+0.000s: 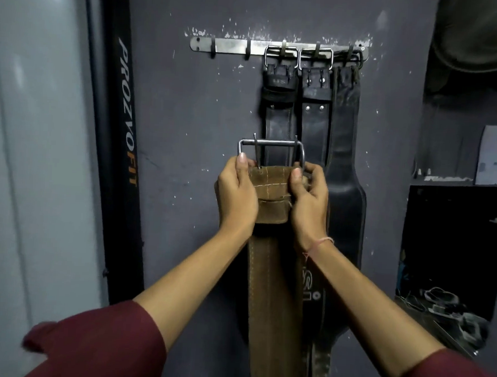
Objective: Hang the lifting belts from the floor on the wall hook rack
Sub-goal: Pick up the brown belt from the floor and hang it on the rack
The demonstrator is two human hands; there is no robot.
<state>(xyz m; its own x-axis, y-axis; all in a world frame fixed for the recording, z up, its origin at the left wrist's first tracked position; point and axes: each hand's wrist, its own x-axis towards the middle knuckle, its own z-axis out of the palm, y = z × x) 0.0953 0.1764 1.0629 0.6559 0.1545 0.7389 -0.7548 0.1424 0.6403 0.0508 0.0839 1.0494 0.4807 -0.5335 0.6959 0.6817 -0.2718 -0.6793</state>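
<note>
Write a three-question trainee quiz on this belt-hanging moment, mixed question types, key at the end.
1. True or false: the brown belt already hangs on the hook rack.
2. How many black belts hang on the rack?
A. one B. three C. five
3. Fill in: the left hand and right hand have their grip just below the belt's metal ____.

Key: 1 false; 2 B; 3 buckle.
</note>
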